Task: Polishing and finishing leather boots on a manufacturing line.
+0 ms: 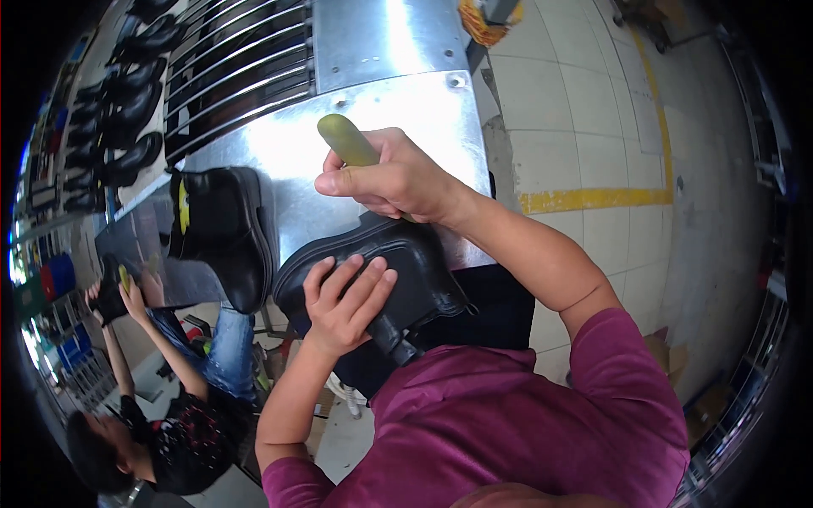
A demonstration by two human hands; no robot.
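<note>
A black leather boot (pixel 415 262) lies on its side between the metal table's near edge and my lap. Across its upper side rests my left hand (pixel 343 300), fingers bent and a little apart, holding it; the thumb is hidden. Above the boot's far side, my right hand (pixel 385 178) is closed around a tool with an olive-yellow handle (pixel 349 140). The handle's rounded end sticks out past the thumb. Most of the tool's other end is hidden under the hand. A second black boot (pixel 224 229), with a yellow patch, is just left on the table.
The shiny metal table (pixel 296 161) adjoins a rack of metal bars (pixel 241 72). More black boots (pixel 127 118) line the far left. A co-worker (pixel 182 423) at the lower left handles a dark boot. Tiled floor (pixel 576 102) with a yellow line lies to the right.
</note>
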